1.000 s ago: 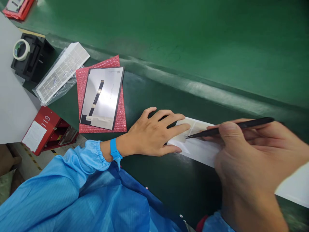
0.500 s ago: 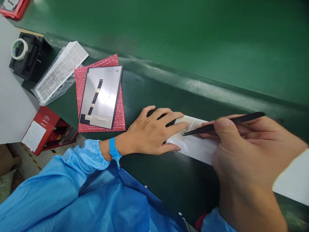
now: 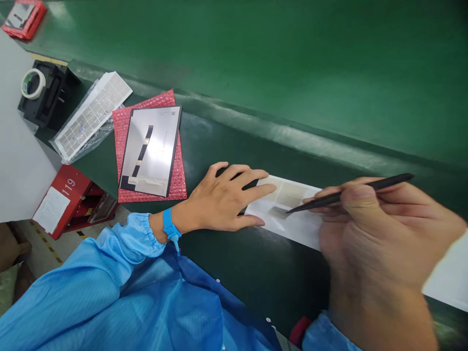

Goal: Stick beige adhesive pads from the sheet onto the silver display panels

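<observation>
Black tweezers point(image 3: 376, 186) are pinched in my right hand point(image 3: 380, 234), their tips pointing left over a white sheet point(image 3: 300, 234). At the tips is a small greyish rectangular piece point(image 3: 278, 212), slightly blurred; whether it is lifted off the sheet I cannot tell. Beige rectangular stickers point(image 3: 290, 194) lie along the sheet's upper edge. My left hand point(image 3: 230, 200) lies palm down with fingers spread, its fingertips on the sheet's left end. Part of the sheet is hidden under my right hand and shows again on the far right.
Left of my hands, a display panel point(image 3: 157, 156) with a dark ribbon cable rests on pink bubble wrap point(image 3: 179, 180). Beyond are bagged sticker sheets point(image 3: 91, 117), a black block point(image 3: 51, 97) with a tape roll point(image 3: 32, 84), a red bin point(image 3: 69, 200) and a red-wrapped stack point(image 3: 24, 19).
My right hand and the tweezers have shifted slightly right and down. A greyish piece now shows at the tips, apart from the sticker row. The left hand still rests on the sheet.
</observation>
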`<state>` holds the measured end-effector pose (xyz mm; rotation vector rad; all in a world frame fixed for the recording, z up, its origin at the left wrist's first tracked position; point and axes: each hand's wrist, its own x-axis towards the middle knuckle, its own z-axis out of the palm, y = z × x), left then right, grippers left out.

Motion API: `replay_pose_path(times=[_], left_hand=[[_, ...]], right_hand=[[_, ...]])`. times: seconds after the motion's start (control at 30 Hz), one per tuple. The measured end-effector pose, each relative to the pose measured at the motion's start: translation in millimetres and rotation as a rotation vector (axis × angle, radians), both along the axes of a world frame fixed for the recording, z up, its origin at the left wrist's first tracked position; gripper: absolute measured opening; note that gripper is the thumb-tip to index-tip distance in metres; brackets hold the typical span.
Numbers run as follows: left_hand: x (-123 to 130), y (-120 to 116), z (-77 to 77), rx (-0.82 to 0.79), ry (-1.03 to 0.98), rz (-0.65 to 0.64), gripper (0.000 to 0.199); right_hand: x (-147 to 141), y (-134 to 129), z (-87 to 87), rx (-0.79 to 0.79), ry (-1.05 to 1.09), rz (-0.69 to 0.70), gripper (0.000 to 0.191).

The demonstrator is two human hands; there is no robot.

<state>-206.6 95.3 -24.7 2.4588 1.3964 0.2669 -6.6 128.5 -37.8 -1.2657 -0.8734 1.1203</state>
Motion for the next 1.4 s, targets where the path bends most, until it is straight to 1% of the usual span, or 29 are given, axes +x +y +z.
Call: replay_pose_path(times=[0.07, 0.13, 0.2, 0.27, 0.3, 0.37, 0.4, 0.43, 0.5, 0.57, 0.63, 0.7, 0.77, 0.87, 0.93, 1.03, 1.13, 1.2, 1.27, 1.4], left_hand=[[-2, 0, -3.0, 0.006, -0.012, 0.011, 0.061], [-5, 1, -5.9, 0.012, -0.027, 0.026, 0.061], [-9, 2, -8.3, 0.021, -0.049, 0.051, 0.06], [-13, 4, -9.7, 0.053, -0.074, 0.084, 0.054], [-14, 5, -10.0, 0.084, -0.084, 0.101, 0.047], [-15, 6, -10.1, 0.161, -0.089, 0.111, 0.03], [-14, 6, -10.1, 0.195, -0.08, 0.09, 0.025], [-13, 6, -10.1, 0.219, -0.066, 0.055, 0.023], [-9, 6, -10.0, 0.247, -0.037, -0.028, 0.023], [-6, 5, -9.2, 0.28, -0.023, -0.066, 0.023], [-7, 7, -8.1, 0.336, -0.033, -0.039, 0.02], [-11, 11, -8.4, 0.4, -0.055, 0.01, 0.019], [-16, 17, -10.6, 0.462, -0.077, 0.052, 0.021], [-22, 22, -14.2, 0.543, -0.104, 0.103, 0.021], [-23, 21, -15.1, 0.572, -0.109, 0.116, 0.022], [-22, 16, -16.0, 0.568, -0.104, 0.067, 0.023], [-20, 15, -18.6, 0.527, -0.08, -0.014, 0.026], [-19, 16, -21.1, 0.505, -0.057, -0.027, 0.027], [-19, 19, -23.6, 0.508, -0.037, -0.002, 0.027], [-25, 25, -29.2, 0.566, -0.014, 0.078, 0.031]], right_hand=[[10, 1, 5.1, 0.021, 0.064, -0.053, 0.06], [24, 2, 10.0, 0.022, 0.07, -0.164, 0.047], [38, 3, 12.6, -0.05, 0.036, -0.31, 0.031], [52, 4, 10.6, -0.118, 0.03, -0.424, 0.028], [58, 5, 7.6, -0.129, 0.045, -0.452, 0.027], [66, 7, -0.9, -0.118, 0.098, -0.442, 0.025], [68, 8, -5.6, -0.113, 0.125, -0.421, 0.026], [68, 9, -9.9, -0.111, 0.148, -0.399, 0.031], [67, 11, -15.7, -0.111, 0.188, -0.345, 0.045], [62, 12, -17.0, -0.112, 0.215, -0.287, 0.063], [60, 12, -15.5, -0.105, 0.227, -0.247, 0.075], [63, 15, -14.2, -0.09, 0.231, -0.217, 0.08], [75, 20, -14.0, -0.081, 0.229, -0.199, 0.082], [106, 24, -14.2, -0.065, 0.223, -0.229, 0.083], [127, 23, -14.8, -0.053, 0.228, -0.271, 0.083], [149, 21, -17.1, -0.047, 0.251, -0.321, 0.077], [154, 21, -19.7, -0.051, 0.271, -0.339, 0.063], [151, 21, -20.3, -0.052, 0.283, -0.334, 0.055], [147, 22, -19.8, -0.051, 0.296, -0.325, 0.049], [143, 26, -17.3, -0.055, 0.319, -0.305, 0.04]])
